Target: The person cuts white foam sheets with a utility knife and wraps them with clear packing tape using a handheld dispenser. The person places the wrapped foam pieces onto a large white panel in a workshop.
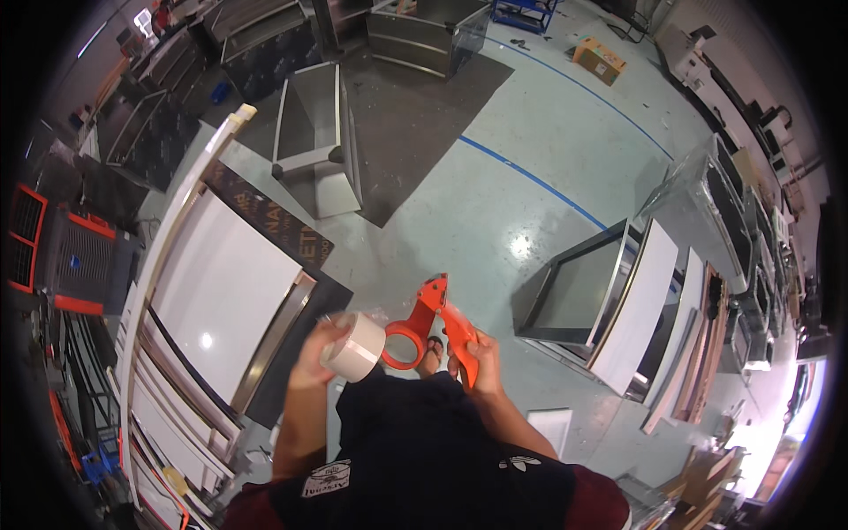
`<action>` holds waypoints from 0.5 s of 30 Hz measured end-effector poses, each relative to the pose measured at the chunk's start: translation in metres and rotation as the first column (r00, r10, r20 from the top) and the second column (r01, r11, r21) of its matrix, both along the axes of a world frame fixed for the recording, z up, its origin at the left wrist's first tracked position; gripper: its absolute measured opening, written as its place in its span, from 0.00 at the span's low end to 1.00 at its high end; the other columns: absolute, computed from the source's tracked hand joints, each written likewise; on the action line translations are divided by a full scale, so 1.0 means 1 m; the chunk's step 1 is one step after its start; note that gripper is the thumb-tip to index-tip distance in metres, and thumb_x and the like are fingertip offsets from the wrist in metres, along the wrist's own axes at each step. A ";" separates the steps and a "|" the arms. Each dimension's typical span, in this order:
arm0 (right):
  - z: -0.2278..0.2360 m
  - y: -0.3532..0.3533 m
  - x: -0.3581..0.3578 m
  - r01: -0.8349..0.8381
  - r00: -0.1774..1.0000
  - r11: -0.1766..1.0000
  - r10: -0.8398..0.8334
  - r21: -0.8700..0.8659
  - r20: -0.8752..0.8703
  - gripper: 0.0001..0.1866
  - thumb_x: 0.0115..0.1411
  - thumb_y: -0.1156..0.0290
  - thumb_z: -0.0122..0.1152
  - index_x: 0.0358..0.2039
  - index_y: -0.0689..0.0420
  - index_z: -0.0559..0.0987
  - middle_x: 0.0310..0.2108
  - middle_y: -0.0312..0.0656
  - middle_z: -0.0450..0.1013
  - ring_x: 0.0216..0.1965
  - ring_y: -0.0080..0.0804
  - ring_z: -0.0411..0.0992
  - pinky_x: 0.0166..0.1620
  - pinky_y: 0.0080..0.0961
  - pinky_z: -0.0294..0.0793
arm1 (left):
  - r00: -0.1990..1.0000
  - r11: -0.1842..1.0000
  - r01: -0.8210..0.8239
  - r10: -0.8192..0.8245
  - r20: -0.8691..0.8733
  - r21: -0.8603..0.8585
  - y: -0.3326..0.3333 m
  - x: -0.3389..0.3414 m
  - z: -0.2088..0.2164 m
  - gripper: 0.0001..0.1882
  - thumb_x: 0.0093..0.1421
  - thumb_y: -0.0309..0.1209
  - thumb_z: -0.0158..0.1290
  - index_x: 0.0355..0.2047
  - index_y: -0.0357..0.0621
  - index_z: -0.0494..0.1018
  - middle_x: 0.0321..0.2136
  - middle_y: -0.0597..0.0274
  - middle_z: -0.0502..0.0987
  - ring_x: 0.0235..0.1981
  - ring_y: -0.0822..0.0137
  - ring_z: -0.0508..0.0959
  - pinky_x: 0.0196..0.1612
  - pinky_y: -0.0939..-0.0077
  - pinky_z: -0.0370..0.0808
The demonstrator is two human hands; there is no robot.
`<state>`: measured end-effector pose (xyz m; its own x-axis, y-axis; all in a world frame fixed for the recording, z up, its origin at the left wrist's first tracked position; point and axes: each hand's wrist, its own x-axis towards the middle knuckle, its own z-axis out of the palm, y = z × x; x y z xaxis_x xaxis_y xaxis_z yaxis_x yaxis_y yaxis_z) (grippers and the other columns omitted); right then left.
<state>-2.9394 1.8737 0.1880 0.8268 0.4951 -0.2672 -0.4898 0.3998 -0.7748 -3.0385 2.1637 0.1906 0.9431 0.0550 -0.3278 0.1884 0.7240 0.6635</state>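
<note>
My left hand (316, 351) is closed around a wide roll of packing tape (360, 346), pale and seen from its side, in front of my torso. In my right hand (481, 360) is the handle of an orange-red tape dispenser (429, 305), its head pointing up and away from me. The dispenser's round hub (404, 345) shows an open ring with no roll on it. Tape roll and hub are very close together, and I cannot tell whether they touch. The fingertips of my left hand are partly hidden behind the roll.
White panels and long metal strips (221, 291) lean at my left. On the right stand a framed metal cabinet (574, 291) and upright boards (636, 309). A metal frame (311, 141) lies ahead on dark sheeting (415, 132). A cardboard box (599, 60) sits farther off.
</note>
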 end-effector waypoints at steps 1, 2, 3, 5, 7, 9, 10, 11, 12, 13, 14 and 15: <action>0.002 -0.001 0.018 -0.016 0.999 0.998 0.018 0.061 -0.031 0.25 0.59 0.59 0.62 0.43 0.72 0.76 0.23 0.45 0.74 0.16 0.29 0.71 0.20 0.25 0.69 | 0.996 0.998 -0.023 0.028 -0.079 0.065 0.002 0.020 0.014 0.20 0.65 0.32 0.53 0.52 0.29 0.75 0.40 0.51 0.82 0.34 0.65 0.84 0.40 0.73 0.80; 0.003 -0.001 0.034 -0.027 0.997 0.992 0.035 0.124 -0.061 0.26 0.59 0.58 0.61 0.44 0.73 0.76 0.24 0.46 0.74 0.17 0.30 0.71 0.20 0.25 0.69 | 0.997 0.999 -0.042 0.043 -0.069 0.011 0.003 0.042 0.028 0.20 0.62 0.27 0.55 0.52 0.28 0.75 0.40 0.53 0.82 0.31 0.68 0.82 0.36 0.76 0.79; 0.003 0.001 0.048 -0.011 0.999 0.998 0.014 0.054 -0.045 0.37 0.58 0.49 0.63 0.49 0.77 0.75 0.27 0.47 0.74 0.15 0.28 0.70 0.16 0.21 0.67 | 1.000 0.992 0.005 -0.005 -0.007 0.123 0.006 0.064 0.042 0.19 0.61 0.25 0.55 0.52 0.28 0.76 0.39 0.54 0.82 0.29 0.70 0.81 0.33 0.78 0.77; 0.000 0.006 0.072 0.048 0.996 0.999 -0.047 0.012 -0.078 0.38 0.57 0.48 0.64 0.49 0.77 0.75 0.27 0.46 0.74 0.15 0.28 0.70 0.16 0.21 0.66 | 0.991 0.911 0.109 -0.130 0.027 0.398 0.007 0.097 0.066 0.19 0.60 0.22 0.57 0.52 0.30 0.77 0.38 0.56 0.82 0.25 0.74 0.78 0.28 0.81 0.75; -0.007 0.016 0.105 0.087 0.995 0.995 -0.089 -0.040 -0.038 0.38 0.57 0.47 0.64 0.48 0.76 0.75 0.27 0.45 0.74 0.15 0.28 0.69 0.16 0.20 0.65 | 0.965 0.709 0.210 -0.262 -0.024 0.674 0.011 0.134 0.077 0.19 0.59 0.20 0.57 0.51 0.32 0.79 0.37 0.58 0.82 0.23 0.76 0.76 0.26 0.82 0.73; -0.012 0.023 0.143 0.108 0.992 0.988 -0.100 -0.108 0.074 0.37 0.57 0.47 0.64 0.48 0.75 0.76 0.26 0.44 0.74 0.15 0.27 0.69 0.17 0.20 0.65 | 0.960 0.723 0.250 -0.272 -0.067 0.645 0.022 0.173 0.076 0.18 0.59 0.20 0.57 0.51 0.34 0.80 0.36 0.59 0.83 0.22 0.78 0.75 0.25 0.83 0.72; -0.012 0.026 0.161 0.083 0.996 0.985 -0.077 -0.149 0.047 0.33 0.57 0.50 0.63 0.45 0.74 0.76 0.26 0.44 0.73 0.16 0.27 0.69 0.17 0.22 0.66 | 0.958 0.726 0.263 -0.274 -0.083 0.636 0.033 0.195 0.074 0.18 0.59 0.19 0.56 0.51 0.35 0.80 0.36 0.60 0.83 0.22 0.79 0.75 0.25 0.84 0.71; -0.010 0.030 0.178 0.072 0.997 0.981 -0.066 -0.181 0.036 0.30 0.57 0.53 0.63 0.43 0.73 0.76 0.26 0.44 0.73 0.16 0.28 0.69 0.18 0.23 0.67 | 0.948 0.744 0.303 -0.301 -0.107 0.596 0.048 0.216 0.073 0.18 0.59 0.19 0.56 0.50 0.35 0.80 0.38 0.61 0.84 0.24 0.79 0.77 0.26 0.84 0.72; -0.008 0.038 0.198 0.058 0.998 0.977 -0.054 -0.206 0.028 0.26 0.58 0.56 0.62 0.40 0.72 0.76 0.26 0.44 0.73 0.17 0.28 0.70 0.18 0.24 0.68 | 0.946 0.742 0.291 -0.318 -0.065 0.603 0.059 0.232 0.073 0.18 0.59 0.20 0.57 0.51 0.37 0.81 0.39 0.60 0.84 0.25 0.78 0.79 0.27 0.85 0.73; -0.007 0.051 0.218 0.086 0.996 0.979 -0.091 -0.186 -0.020 0.25 0.58 0.56 0.62 0.39 0.71 0.77 0.25 0.43 0.72 0.16 0.28 0.69 0.18 0.24 0.67 | 0.936 0.702 0.295 -0.349 -0.048 0.648 0.067 0.256 0.069 0.18 0.58 0.21 0.57 0.51 0.38 0.81 0.39 0.61 0.84 0.25 0.78 0.79 0.27 0.84 0.74; -0.007 0.066 0.239 0.113 0.989 0.980 -0.127 -0.165 -0.080 0.24 0.58 0.56 0.62 0.38 0.70 0.77 0.24 0.43 0.72 0.15 0.27 0.68 0.17 0.25 0.66 | 0.928 0.661 0.295 -0.369 -0.044 0.690 0.072 0.280 0.064 0.19 0.58 0.22 0.58 0.51 0.40 0.81 0.38 0.61 0.85 0.26 0.78 0.79 0.27 0.83 0.75; -0.010 0.083 0.266 0.146 0.985 0.964 -0.163 -0.222 -0.059 0.25 0.59 0.56 0.62 0.40 0.70 0.78 0.24 0.42 0.72 0.15 0.26 0.68 0.18 0.24 0.65 | 0.930 0.510 0.089 -0.351 0.112 0.855 0.069 0.307 0.057 0.19 0.58 0.23 0.58 0.52 0.41 0.81 0.39 0.62 0.85 0.27 0.78 0.80 0.28 0.82 0.76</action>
<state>-2.6733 1.9564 0.1785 0.8616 0.2868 -0.4189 -0.4963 0.3028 -0.8136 -2.7313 2.2324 0.2476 0.9989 -0.0456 -0.0130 0.0028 -0.2177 0.9760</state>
